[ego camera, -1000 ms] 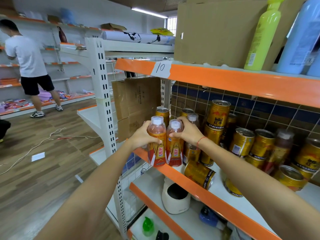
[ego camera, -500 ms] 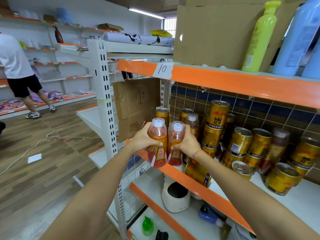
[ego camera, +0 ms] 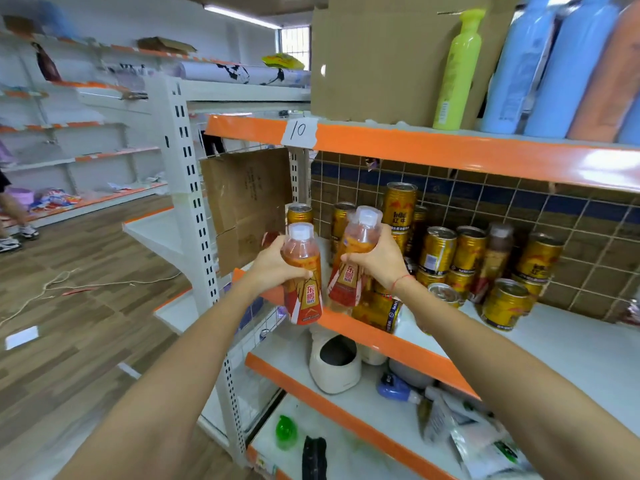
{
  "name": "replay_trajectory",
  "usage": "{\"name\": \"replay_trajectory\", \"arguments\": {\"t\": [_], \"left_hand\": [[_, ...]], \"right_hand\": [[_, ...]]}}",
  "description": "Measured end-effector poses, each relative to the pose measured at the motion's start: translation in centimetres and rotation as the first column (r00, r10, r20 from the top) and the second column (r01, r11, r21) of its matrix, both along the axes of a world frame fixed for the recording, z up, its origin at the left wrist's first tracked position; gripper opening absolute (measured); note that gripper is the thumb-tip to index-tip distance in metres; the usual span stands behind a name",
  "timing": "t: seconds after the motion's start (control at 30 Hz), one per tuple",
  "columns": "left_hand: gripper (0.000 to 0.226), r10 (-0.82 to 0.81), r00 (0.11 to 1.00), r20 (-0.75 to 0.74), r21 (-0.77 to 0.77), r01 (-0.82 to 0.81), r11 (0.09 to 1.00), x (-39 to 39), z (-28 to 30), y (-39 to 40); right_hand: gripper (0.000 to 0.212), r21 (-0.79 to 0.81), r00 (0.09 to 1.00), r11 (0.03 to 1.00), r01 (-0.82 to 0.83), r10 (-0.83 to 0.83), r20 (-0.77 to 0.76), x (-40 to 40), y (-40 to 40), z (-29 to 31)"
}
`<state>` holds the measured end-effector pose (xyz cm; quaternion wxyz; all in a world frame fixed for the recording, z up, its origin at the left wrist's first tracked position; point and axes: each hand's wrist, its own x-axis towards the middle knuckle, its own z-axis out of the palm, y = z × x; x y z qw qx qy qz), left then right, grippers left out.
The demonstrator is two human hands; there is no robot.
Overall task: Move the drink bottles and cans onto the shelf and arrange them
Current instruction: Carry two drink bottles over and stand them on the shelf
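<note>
My left hand (ego camera: 273, 263) grips an orange drink bottle (ego camera: 303, 277) with a white cap, held upright in front of the orange shelf edge (ego camera: 398, 344). A second orange drink bottle (ego camera: 353, 261), tilted to the right above the shelf's left end, is in the grip of my right hand (ego camera: 377, 258). Several gold cans (ego camera: 467, 251) stand and lie on the white shelf board (ego camera: 571, 351) against the tiled back wall, some stacked, one can (ego camera: 377, 311) on its side at the front edge. A darker bottle (ego camera: 493, 258) stands among the cans.
The shelf above carries a cardboard box (ego camera: 384, 60), a yellow-green bottle (ego camera: 457, 71) and blue bottles (ego camera: 568, 64). The lower shelf holds a white appliance (ego camera: 334, 365) and packets (ego camera: 478, 434). A white upright post (ego camera: 197, 220) stands at left; a person's leg (ego camera: 10, 216) shows far left.
Both hands have lifted the two bottles and drawn them apart; the right bottle now tilts to the right. The view has swung right, so the person at left is almost out of frame.
</note>
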<state>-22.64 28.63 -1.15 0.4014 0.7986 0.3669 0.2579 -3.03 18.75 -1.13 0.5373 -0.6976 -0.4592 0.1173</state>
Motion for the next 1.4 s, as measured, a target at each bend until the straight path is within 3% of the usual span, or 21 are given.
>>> {"name": "replay_trajectory", "arguments": {"t": [0.13, 0.33, 0.67, 0.83, 1.07, 1.4], "left_hand": [[0.075, -0.065, 0.998, -0.005, 0.007, 0.066, 0.998, 1.6, 0.7, -2.5], [0.073, -0.226, 0.974, -0.005, -0.040, 0.226, 0.973, 6.0, 2.3, -8.6], [0.083, -0.449, 0.894, -0.016, -0.059, 0.447, 0.893, 17.7, 1.1, -26.6], [0.067, -0.601, 0.799, 0.035, -0.103, 0.601, 0.793, 23.5, 0.2, -36.8], [0.065, -0.749, 0.662, 0.045, -0.130, 0.747, 0.652, 29.7, 0.7, -47.4], [0.091, -0.863, 0.503, -0.043, -0.075, 0.860, 0.505, 37.1, 0.6, -57.0]], "right_hand": [[0.079, -0.029, 0.995, 0.999, 0.032, -0.029, 0.095, 1.0, -3.9, 0.7], [0.074, -0.010, 0.987, 0.992, 0.128, -0.126, 0.095, 4.4, -12.7, 1.2], [0.070, -0.080, 0.932, 0.928, 0.363, -0.361, 0.040, 11.7, -35.5, 0.3], [0.068, -0.160, 0.890, 0.876, 0.456, -0.454, 0.052, 14.0, -47.2, -0.9], [0.078, -0.192, 0.816, 0.799, 0.570, -0.577, 0.022, 16.3, -58.9, -0.9], [0.071, -0.188, 0.690, 0.674, 0.715, -0.723, 0.029, 19.8, -68.9, -0.5]]}}
